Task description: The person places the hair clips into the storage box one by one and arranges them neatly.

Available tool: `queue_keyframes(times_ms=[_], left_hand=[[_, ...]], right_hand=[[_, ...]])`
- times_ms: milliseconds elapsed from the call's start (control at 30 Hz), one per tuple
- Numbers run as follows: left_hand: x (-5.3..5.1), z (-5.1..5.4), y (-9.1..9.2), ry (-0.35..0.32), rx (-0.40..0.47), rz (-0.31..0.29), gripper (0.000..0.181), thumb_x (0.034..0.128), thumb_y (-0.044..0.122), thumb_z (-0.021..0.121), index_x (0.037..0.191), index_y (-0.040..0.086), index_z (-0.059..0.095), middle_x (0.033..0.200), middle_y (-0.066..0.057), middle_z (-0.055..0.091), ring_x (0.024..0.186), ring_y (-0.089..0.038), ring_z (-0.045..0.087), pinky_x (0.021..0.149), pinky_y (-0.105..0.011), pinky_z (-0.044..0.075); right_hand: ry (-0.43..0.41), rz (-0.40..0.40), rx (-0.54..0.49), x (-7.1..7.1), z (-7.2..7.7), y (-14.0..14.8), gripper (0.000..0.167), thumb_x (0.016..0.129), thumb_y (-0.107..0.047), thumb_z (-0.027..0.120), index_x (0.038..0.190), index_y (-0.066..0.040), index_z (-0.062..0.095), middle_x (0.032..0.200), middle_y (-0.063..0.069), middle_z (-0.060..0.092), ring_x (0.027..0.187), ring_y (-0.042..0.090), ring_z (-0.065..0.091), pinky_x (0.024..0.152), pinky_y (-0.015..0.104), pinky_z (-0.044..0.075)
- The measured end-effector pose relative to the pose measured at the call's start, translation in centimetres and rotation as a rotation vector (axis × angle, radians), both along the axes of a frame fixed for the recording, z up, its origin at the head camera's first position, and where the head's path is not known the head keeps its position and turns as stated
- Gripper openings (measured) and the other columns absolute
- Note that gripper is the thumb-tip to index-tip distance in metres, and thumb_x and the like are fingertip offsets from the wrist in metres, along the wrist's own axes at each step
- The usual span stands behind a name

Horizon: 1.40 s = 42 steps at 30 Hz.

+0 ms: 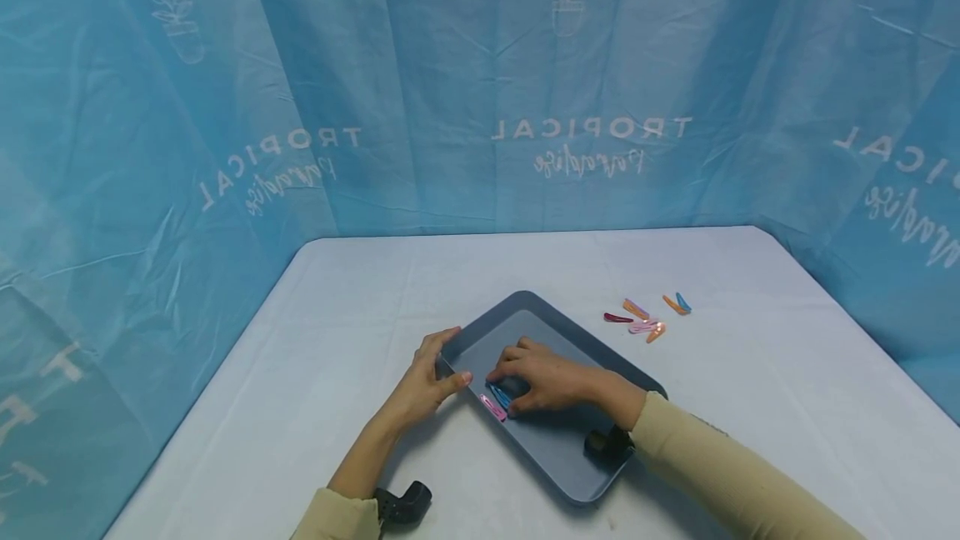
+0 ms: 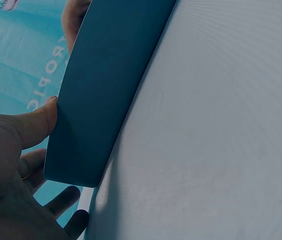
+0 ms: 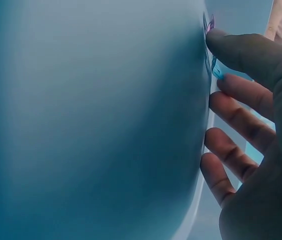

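I am holding the grey tray (image 1: pixel 525 325) near its corner with the left hand (image 1: pixel 423 386); with the right hand (image 1: pixel 551 377) I am pinching the blue hair clip (image 1: pixel 498 395), perhaps two, inside it, beside a pink hair clip (image 1: pixel 492 407). The work is seeming early to me: the multicoloured hair clips (image 1: pixel 642 327) are lying outside, on the white table (image 1: pixel 750 407).
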<state>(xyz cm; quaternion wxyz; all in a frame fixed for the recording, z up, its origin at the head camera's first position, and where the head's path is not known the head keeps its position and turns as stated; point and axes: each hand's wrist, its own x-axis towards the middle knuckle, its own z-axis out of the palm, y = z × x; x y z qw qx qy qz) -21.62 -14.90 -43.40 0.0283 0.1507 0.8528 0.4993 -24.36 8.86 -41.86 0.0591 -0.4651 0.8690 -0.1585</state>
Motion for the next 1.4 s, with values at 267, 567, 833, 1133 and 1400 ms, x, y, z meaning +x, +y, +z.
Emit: queue_keyframes(times_ms=[267, 567, 833, 1133, 1400], left_hand=[[-0.03, -0.17, -0.13, 0.008, -0.009, -0.004, 0.071, 0.0877, 0.02, 0.067, 0.147, 0.011, 0.029, 0.151, -0.013, 0.026, 0.142, -0.037, 0.018, 0.107, -0.062, 0.026], [0.07, 0.04, -0.14, 0.004, -0.003, -0.002, 0.07, 0.0879, 0.02, 0.067, 0.147, 0.014, 0.03, 0.151, -0.012, 0.026, 0.142, -0.036, 0.018, 0.107, -0.061, 0.027], [0.13, 0.03, -0.15, 0.002, 0.003, -0.002, 0.07, 0.0877, 0.021, 0.067, 0.147, 0.014, 0.031, 0.151, -0.012, 0.027, 0.143, -0.035, 0.017, 0.108, -0.06, 0.026], [0.04, -0.07, -0.05, 0.006, -0.001, 0.0, 0.07, 0.0878, 0.019, 0.067, 0.147, 0.012, 0.03, 0.152, -0.013, 0.026, 0.142, -0.037, 0.017, 0.108, -0.061, 0.026], [0.09, 0.05, 0.05, -0.002, 0.006, 0.008, 0.07, 0.0872, 0.019, 0.067, 0.147, 0.015, 0.031, 0.152, -0.012, 0.026, 0.142, -0.036, 0.018, 0.107, -0.06, 0.027]], right_hand=[[-0.001, 0.004, 0.014, -0.08, -0.13, -0.25, 0.044, 0.082, -0.032, 0.073, 0.124, -0.021, 0.062, 0.116, -0.004, 0.055, 0.1, 0.01, 0.04, 0.086, 0.03, 0.04], [-0.035, -0.011, 0.014, -0.07, 0.0, -0.36, 0.045, 0.082, -0.031, 0.073, 0.124, -0.022, 0.062, 0.116, -0.005, 0.053, 0.099, 0.009, 0.038, 0.085, 0.028, 0.038], [-0.035, -0.01, 0.018, -0.05, -0.06, -0.3, 0.047, 0.082, -0.033, 0.073, 0.126, -0.023, 0.061, 0.115, -0.005, 0.053, 0.098, 0.009, 0.038, 0.084, 0.027, 0.038], [-0.04, -0.009, 0.016, -0.12, -0.25, -0.11, 0.049, 0.082, -0.034, 0.073, 0.128, -0.023, 0.059, 0.118, -0.005, 0.053, 0.1, 0.01, 0.038, 0.086, 0.028, 0.039], [-0.072, -0.03, 0.001, 0.06, 0.12, -0.04, 0.05, 0.081, -0.034, 0.073, 0.127, -0.021, 0.06, 0.119, -0.006, 0.054, 0.102, 0.01, 0.038, 0.089, 0.029, 0.039]])
